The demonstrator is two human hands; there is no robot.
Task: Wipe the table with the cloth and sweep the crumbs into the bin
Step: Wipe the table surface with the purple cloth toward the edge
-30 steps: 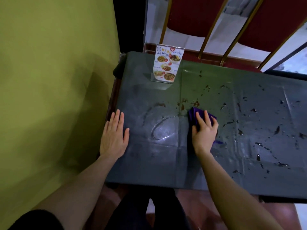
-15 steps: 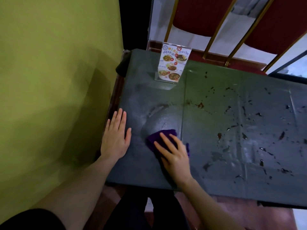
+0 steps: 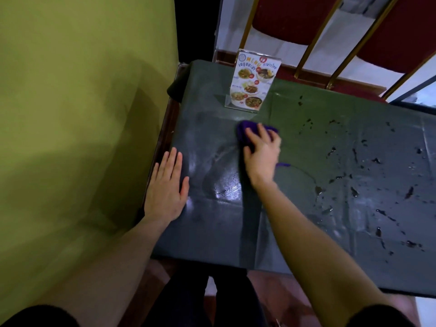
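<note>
cloth (image 3: 245, 128), purple and bunched, has swung from the near left patch half a second ago up toward twelve o'clock, just short of the menu stand (image 3: 253, 82). my right hand (image 3: 262, 149) presses on it, fingers spread, slightly curled over the wad. my left hand (image 3: 166, 187) stays flat at nine o'clock on the table (image 3: 212, 232), bracing. i judge the left part nearly wiped; crumbs (image 3: 354, 192) at three o'clock remain untouched. no bin in sight.

purple cloth (image 3: 245, 129), dark green table (image 3: 330, 208), yellow-green wall (image 3: 82, 102)
</note>
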